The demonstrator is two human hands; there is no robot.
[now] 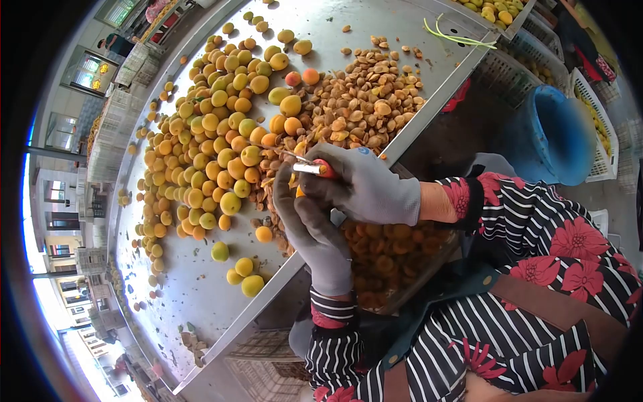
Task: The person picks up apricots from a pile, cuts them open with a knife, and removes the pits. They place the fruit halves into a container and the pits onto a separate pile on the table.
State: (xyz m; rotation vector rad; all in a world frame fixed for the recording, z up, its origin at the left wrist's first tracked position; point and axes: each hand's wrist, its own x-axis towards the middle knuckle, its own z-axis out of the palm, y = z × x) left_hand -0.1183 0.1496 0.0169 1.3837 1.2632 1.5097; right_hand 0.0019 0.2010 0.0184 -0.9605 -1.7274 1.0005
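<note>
The left hand [311, 231] hides most of the apricot [299, 191]; the right hand [365, 187] hides the knife [308, 168] handle.

grey-gloved hands [365, 187]; black-white striped sleeves [536, 221], red flowers [576, 238]

Grey gloves on left hand [315, 234] and right hand [365, 184]. The knife [313, 168] has a red handle and silver blade. The sleeves [536, 228] are black-and-white striped with red flowers. The fruit [207, 154] is yellow to orange, some greenish. Brown pits [362, 100]. Dull grey table [194, 295]. Blue bucket [552, 134]. White crates [593, 114].
</note>
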